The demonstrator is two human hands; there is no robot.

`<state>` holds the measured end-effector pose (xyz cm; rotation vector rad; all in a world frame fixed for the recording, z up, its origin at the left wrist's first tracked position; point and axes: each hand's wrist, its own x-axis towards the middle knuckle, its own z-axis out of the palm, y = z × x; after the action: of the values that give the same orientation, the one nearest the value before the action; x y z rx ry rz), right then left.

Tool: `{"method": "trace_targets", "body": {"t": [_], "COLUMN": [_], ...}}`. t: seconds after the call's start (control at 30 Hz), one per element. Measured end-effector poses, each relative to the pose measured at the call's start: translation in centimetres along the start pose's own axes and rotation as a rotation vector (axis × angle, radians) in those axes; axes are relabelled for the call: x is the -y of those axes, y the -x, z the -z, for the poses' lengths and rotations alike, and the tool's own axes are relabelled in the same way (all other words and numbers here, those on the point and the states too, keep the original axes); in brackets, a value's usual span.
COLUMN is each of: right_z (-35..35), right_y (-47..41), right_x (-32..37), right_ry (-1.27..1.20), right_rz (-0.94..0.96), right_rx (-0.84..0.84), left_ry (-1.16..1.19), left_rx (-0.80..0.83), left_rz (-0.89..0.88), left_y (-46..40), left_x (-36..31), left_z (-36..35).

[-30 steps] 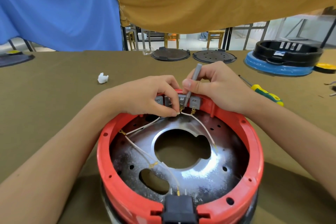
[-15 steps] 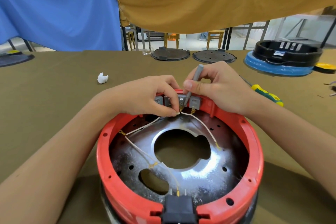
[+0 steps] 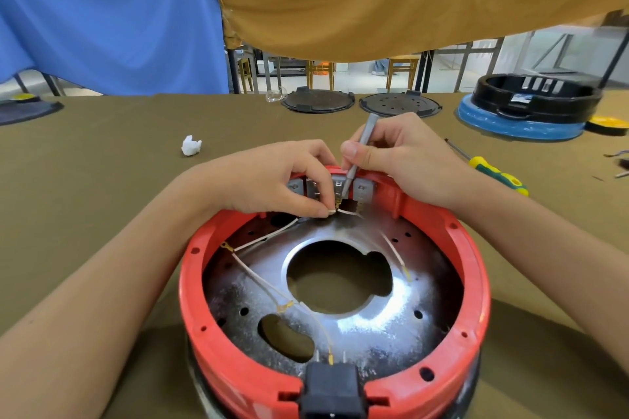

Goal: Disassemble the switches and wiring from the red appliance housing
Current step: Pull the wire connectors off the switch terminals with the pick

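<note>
The red appliance housing sits on the olive-brown surface close in front of the person, open side up, with a shiny metal plate inside and a black socket set into its near rim. A row of grey switches lines the inside of the far wall. The left hand reaches over that wall, its thumb and forefinger pinching the end of a white wire at a switch terminal. The right hand curls round a thin grey tool, held like a pen with its tip down between two switches. More white wires with yellowed connectors run across the plate to the socket. To the right lies a yellow-and-green screwdriver; farther back are two dark round lids, a black housing on a blue base, and a small white scrap on the left
</note>
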<state>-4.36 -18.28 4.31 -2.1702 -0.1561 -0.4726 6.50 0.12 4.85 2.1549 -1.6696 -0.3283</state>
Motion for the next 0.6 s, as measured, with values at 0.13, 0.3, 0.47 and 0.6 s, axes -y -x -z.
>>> {"method": "trace_targets", "body": {"t": [0.13, 0.3, 0.47, 0.6], "right_z": [-0.04, -0.07, 0.03, 0.00], "right_y": [0.18, 0.39, 0.38, 0.24], "right_x": [0.03, 0.23, 0.26, 0.41], "right_ry": [0.003, 0.103, 0.131, 0.054], "right_rz": [0.042, 0.158, 0.182, 0.113], "right_rx": [-0.004, 0.030, 0.044, 0.038], "left_ry": [0.000, -0.008, -0.004, 0.018], "left_rx": [-0.022, -0.031, -0.024, -0.023], "left_rz": [-0.007, -0.007, -0.017, -0.030], "left_y": [0.07, 0.11, 0.02, -0.06], "left_x": [0.08, 0.25, 0.35, 0.21], "left_z": [-0.10, -0.21, -0.19, -0.14]}}
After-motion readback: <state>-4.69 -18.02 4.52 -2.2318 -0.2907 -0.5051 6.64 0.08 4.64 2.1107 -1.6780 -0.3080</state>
